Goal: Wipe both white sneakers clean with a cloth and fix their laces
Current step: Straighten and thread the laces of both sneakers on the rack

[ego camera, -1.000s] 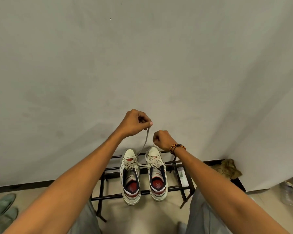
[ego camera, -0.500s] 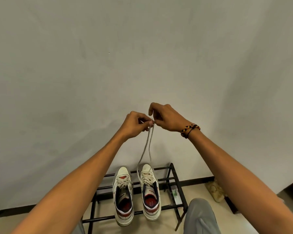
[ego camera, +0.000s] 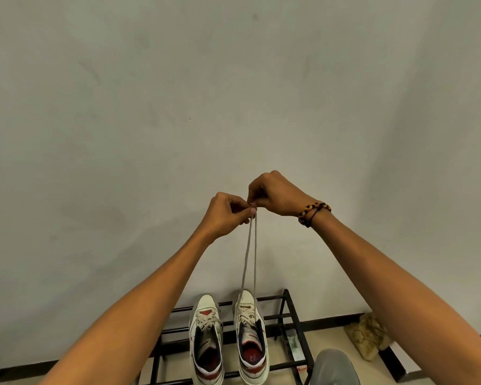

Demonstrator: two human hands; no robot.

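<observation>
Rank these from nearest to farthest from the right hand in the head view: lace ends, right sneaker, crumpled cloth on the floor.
1. Lace ends, pinched at the right hand.
2. Right sneaker, below on the rack.
3. Crumpled cloth, lower right on the floor.

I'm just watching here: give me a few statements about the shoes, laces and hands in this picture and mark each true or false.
1. Both hands pinch the lace ends together above the shoes. True: left hand, right hand, lace.
2. The raised lace belongs to the left sneaker. False: it runs down to the right sneaker; the left sneaker stays laced.
3. The sneakers stand on a black metal rack. True.
4. The bracelet is on the left wrist. False: it is on the right wrist.
</observation>
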